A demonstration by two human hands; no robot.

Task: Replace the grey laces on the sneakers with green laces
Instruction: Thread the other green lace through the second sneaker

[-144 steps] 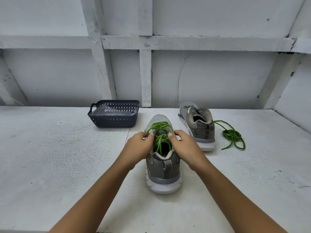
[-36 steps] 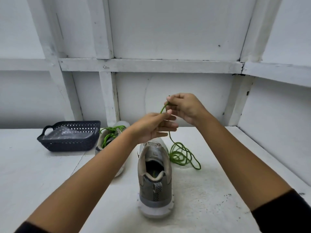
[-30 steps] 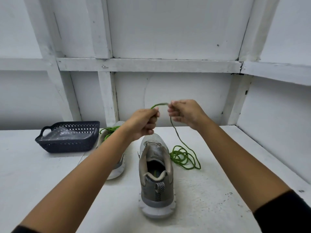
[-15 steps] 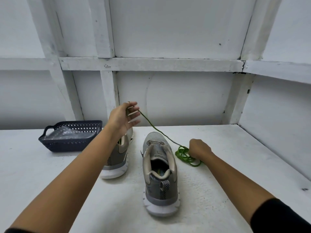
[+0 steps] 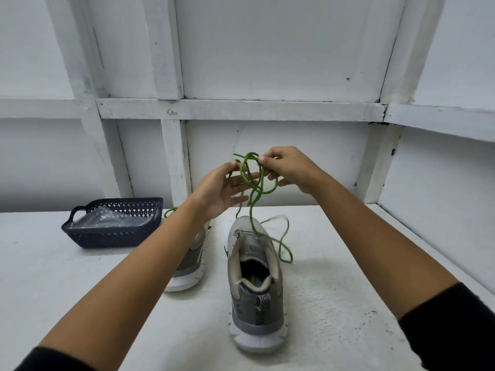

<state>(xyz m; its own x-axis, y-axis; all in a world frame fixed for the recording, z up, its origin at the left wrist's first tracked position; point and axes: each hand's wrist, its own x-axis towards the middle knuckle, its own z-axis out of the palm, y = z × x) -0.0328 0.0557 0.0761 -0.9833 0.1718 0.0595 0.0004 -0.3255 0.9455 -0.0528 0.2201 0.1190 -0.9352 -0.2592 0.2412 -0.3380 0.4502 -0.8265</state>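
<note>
Untangling green lace [image 5: 251, 180] above desk [image 5: 80, 290] centre: right hand [image 5: 289, 170] pinches it, left hand [image 5: 217, 191] fingers [image 5: 241, 180] spread, touching loops. Status: near shoe [image 5: 254, 277] unlaced; far shoe [image 5: 192, 263] apparently laced green. Judged half done.

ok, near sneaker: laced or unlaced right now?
Unlaced. The near sneaker shows no lace over its tongue; the green lace dangles above it, pinched in the right hand.

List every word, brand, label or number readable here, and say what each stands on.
None can be read.
The near sneaker has a coloured print on its insole, too blurred to read.
Its heel tab carries a chevron pattern, no letters.
The basket shows no label.
</note>
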